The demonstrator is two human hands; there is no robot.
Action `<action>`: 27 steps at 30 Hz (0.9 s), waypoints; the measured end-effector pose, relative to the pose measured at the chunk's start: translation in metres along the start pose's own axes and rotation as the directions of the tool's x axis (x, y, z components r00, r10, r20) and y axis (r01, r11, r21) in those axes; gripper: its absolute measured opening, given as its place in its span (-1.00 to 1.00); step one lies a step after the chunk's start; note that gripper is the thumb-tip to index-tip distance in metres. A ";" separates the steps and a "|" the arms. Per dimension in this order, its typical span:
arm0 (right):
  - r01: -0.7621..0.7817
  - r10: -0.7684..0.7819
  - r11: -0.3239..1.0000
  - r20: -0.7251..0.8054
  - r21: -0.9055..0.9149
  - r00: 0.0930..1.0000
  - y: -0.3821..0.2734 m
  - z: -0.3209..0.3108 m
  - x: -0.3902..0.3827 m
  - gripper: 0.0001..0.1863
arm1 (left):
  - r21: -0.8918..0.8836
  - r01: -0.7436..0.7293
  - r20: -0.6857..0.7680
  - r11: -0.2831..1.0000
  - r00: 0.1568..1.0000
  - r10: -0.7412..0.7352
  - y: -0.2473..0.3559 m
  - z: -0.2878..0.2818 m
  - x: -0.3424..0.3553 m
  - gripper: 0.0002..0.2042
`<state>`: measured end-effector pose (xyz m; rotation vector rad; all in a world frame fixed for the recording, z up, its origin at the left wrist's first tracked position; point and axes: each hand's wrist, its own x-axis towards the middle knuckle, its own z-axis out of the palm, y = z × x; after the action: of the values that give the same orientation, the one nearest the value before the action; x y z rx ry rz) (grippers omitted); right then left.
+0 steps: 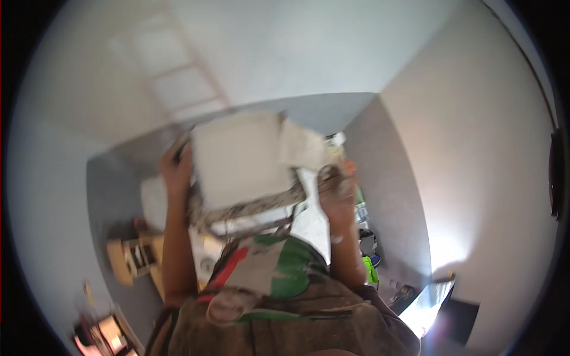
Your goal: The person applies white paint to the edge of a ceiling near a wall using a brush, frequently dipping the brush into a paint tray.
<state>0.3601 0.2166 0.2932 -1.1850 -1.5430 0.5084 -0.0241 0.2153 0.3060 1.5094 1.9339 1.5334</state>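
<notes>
A white, roughly square panel (240,157) with a speckled, stained front edge is in front of my chest. My left hand (176,172) is at the panel's left side, its fingers curled against the edge. A smaller off-white flat piece (301,145) overlaps the panel's right side and reaches toward my right hand (336,190). That hand is closed and has pale smears on it. Blur hides what its fingers grip and whether the flat piece belongs to it.
Walls with a grey lower band surround me, and a pale ceiling (297,53) is ahead. Wooden furniture (122,261) stands low on the left. At the lower right are a bright lit panel (430,305) and a lime-green item (371,271).
</notes>
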 end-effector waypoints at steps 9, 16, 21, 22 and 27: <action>0.006 0.600 0.142 -0.091 0.990 0.795 -0.018 -0.063 0.069 -0.97 | -0.138 0.414 0.096 0.900 0.910 -0.404 0.019 -0.018 -0.016 -0.50; 0.091 -0.454 0.877 -0.753 -0.471 0.476 -0.089 -0.262 0.148 -0.87 | -0.264 -0.003 0.113 0.965 0.993 0.034 -0.008 -0.007 0.000 -0.66; 0.750 -0.184 0.639 -0.912 0.172 0.366 -0.136 -0.429 0.241 -0.84 | -0.253 0.273 0.143 0.928 0.959 -0.243 0.036 -0.007 -0.012 -0.73; 0.850 -0.033 0.318 -0.891 0.420 0.453 -0.167 -0.448 0.256 -0.82 | -0.324 0.312 0.115 0.893 0.950 -0.290 0.047 -0.008 -0.012 -0.74; 0.848 0.199 0.229 -0.876 0.478 0.440 -0.236 -0.496 0.329 -0.87 | -0.295 -0.056 0.090 0.954 0.992 0.087 0.041 -0.013 -0.009 -0.74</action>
<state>0.7346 0.2787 0.8092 0.1123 -0.3402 0.2694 -0.0065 0.1968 0.3414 1.5084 1.5319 1.6518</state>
